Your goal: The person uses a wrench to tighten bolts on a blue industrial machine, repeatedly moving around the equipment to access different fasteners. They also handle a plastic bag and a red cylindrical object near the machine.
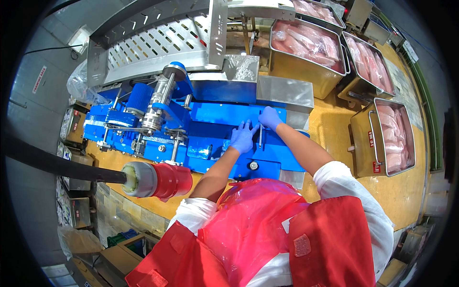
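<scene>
My left hand (241, 137), in a purple glove, lies with fingers spread on the blue machine bed (217, 114). My right hand (270, 118), gloved the same way, is curled closed at the upper end of a thin metal rod (260, 137), which points down toward me over the blue surface. The left fingertips come close to this rod. Left of my hands stands the machine's head, with a clear-and-metal roller (162, 98) and a blue ribbed motor (141, 98). Whatever lies under my left palm is hidden.
A slotted steel tray (158, 45) rises behind the machine. Steel bins of pale pink meat stand at right, the nearest bin (377, 158) beside my right arm. A red plug connector (173, 182) on a thick black cable hangs near my left forearm. Cardboard boxes (119, 258) sit lower left.
</scene>
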A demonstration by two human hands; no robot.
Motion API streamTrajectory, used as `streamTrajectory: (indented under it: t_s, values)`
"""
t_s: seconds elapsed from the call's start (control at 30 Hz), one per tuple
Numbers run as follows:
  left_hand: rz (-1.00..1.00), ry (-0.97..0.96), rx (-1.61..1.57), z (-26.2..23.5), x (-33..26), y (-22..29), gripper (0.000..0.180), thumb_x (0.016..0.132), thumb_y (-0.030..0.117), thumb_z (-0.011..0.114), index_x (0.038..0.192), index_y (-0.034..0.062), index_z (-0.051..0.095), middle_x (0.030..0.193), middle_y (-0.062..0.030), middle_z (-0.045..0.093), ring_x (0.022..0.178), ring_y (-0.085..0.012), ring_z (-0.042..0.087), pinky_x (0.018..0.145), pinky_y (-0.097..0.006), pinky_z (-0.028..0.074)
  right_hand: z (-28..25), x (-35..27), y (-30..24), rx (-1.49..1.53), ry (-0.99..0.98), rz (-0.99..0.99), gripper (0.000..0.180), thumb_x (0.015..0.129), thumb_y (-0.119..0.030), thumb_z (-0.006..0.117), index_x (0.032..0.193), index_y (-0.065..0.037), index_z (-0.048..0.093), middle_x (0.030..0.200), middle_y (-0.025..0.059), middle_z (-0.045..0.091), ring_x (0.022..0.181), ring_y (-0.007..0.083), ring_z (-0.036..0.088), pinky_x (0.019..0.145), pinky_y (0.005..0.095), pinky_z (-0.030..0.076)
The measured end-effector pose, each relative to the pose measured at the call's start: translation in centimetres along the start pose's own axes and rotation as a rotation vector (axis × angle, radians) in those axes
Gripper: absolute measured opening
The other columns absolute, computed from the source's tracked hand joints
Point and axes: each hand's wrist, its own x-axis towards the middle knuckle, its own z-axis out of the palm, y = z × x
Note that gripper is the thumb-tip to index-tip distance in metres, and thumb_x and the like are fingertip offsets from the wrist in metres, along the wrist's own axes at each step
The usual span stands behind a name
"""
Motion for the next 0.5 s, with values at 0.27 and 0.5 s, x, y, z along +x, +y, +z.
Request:
streamTrajectory:
  t_s: [0.27, 0.5]
  values:
    - [-0.015, 0.136, -0.088, 1.9, -0.8, -1.4, 0.075, 0.082, 0.011, 0.058, 0.152, 0.025, 0.035, 0.157, -0.0172, 0.028, 0.145, -0.0377, 0.027, 0.108, -0.058, 0.032, -1.7, -0.8, -1.4, -0.272, -0.115, -0.213, 0.032, 0.079, -0.029, 0.067, 0.084, 0.002, 0.071, 0.096, 0.0259, 0.069, 0.094, 0.0409, 0.067, 0.083, 0.0482, 0.054]
    - [0.021, 0.189, -0.092, 2.4, 0.7, 0.2, 0.062, 0.084, 0.016, 0.055, 0.146, 0.0204, 0.044, 0.152, -0.0179, 0.035, 0.142, -0.0374, 0.032, 0.105, -0.06, 0.033, -1.2, 1.1, 3.5, -0.214, -0.047, -0.279, 0.035, 0.08, -0.03, 0.068, 0.064, 0.001, 0.068, 0.061, 0.0181, 0.066, 0.054, 0.0289, 0.067, 0.057, 0.0408, 0.054]
